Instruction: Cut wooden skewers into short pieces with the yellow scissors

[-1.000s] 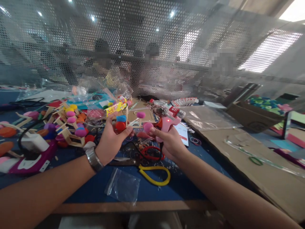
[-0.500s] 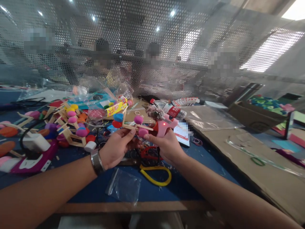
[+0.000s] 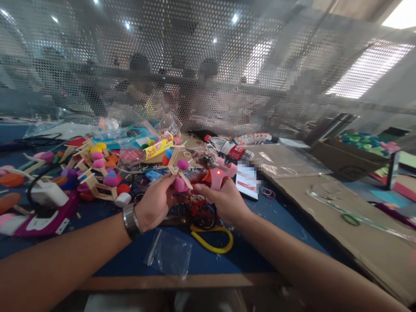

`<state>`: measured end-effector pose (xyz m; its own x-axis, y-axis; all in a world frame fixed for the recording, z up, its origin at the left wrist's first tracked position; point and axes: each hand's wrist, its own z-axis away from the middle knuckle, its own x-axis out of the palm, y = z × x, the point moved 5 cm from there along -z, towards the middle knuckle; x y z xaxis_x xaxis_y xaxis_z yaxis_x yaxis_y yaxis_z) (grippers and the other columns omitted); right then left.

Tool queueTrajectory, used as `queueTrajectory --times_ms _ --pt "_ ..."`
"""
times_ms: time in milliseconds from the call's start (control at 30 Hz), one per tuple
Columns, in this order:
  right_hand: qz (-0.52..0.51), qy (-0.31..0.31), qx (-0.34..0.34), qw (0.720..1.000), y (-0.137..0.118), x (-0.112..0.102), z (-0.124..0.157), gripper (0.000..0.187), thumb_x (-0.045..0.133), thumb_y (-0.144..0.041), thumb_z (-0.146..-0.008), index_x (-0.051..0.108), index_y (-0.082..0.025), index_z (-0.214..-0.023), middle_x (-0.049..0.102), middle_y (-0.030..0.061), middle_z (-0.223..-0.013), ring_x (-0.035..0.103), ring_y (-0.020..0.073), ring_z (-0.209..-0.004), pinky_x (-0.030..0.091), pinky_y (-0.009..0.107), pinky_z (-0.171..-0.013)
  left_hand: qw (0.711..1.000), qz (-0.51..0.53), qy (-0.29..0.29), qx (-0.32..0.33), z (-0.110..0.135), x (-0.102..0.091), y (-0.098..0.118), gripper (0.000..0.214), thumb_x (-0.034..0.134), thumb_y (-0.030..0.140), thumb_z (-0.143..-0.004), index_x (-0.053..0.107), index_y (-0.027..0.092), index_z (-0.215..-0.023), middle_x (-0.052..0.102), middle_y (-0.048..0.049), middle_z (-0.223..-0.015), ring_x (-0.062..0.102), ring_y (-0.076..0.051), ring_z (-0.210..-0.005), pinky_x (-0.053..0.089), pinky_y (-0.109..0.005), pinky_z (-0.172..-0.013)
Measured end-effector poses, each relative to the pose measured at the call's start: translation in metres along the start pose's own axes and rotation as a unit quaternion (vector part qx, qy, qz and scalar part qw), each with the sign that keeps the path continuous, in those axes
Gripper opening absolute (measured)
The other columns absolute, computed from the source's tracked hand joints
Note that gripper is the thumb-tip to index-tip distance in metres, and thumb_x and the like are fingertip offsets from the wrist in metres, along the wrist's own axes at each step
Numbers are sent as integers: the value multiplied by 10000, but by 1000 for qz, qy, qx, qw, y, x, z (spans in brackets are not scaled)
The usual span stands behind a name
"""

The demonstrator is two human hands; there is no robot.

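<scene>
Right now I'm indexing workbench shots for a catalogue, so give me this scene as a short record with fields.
Left hand: holds a wooden-stick piece with round pink parts
Right hand: grips a pink glue gun, its red light lit
Front: clear plastic bag, yellow handle loop
Left side: pile of stick pieces, white plug
Back: red-capped bottle, lying down
Right side: cardboard box

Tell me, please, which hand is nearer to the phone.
Right: the right hand is just left of the phone, while the left hand, holding the stick model, is farther left.
</scene>
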<state>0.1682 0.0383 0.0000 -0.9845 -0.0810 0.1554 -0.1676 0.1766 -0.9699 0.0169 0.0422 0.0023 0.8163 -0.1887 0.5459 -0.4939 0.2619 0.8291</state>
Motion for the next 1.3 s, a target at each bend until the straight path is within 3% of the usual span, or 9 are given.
queueTrajectory --times_ms 100,267,567,700,800,1000,1300 --pt "-11 3 -4 1000 -1 1 0 227 823 -362 -729 713 -189 -827 718 17 -804 682 172 -736 570 317 -725 1000 -1 16 -7 1 -1 0 125 569 199 -879 658 132 -822 652 -25 -715 627 -157 -583 539 -260 -485" --pt "2 28 33 999 2 -1 0 288 819 -391 -712 682 -176 -848 721 36 -773 693 193 -681 545 320 -657 998 5 60 15 3 -2 7 93 527 143 -898 605 161 -849 618 -2 -718 620 -153 -599 542 -258 -467" --pt "-20 46 26 998 4 -5 -2 273 826 -371 -694 689 -182 -837 743 46 -741 685 190 -669 539 300 -610 1000 17 9 -2 3 0 6 253 465 186 -950 551 144 -716 460 14 -578 419 -87 -477 350 -155 -397" --pt "-31 56 29 998 2 -4 -2 285 829 -386 -676 692 -187 -827 733 36 -713 671 185 -631 550 310 -582 998 34 2 -44 2 1 3 205 528 226 -913 559 145 -727 440 24 -574 377 -73 -447 315 -150 -391" --pt "-37 77 19 996 -2 -4 -2 288 831 -388 -648 690 -184 -795 720 31 -700 657 182 -622 551 315 -566 997 40 -10 -63 3 3 3 197 566 258 -885 557 147 -722 427 29 -565 353 -73 -446 319 -156 -397" --pt "-58 131 8 990 -9 -10 -3 260 815 -348 -632 681 -168 -766 627 -18 -590 553 130 -533 483 281 -506 992 79 -43 -88 6 7 3 121 499 165 -797 538 149 -684 432 10 -590 372 -90 -473 366 -194 -435" --pt "-51 140 7 989 -9 -14 -5 248 789 -358 -655 652 -172 -746 591 -35 -546 510 120 -489 458 289 -515 996 32 -42 -77 6 6 4 190 550 218 -789 672 101 -876 539 -31 -619 460 -122 -517 414 -227 -485"
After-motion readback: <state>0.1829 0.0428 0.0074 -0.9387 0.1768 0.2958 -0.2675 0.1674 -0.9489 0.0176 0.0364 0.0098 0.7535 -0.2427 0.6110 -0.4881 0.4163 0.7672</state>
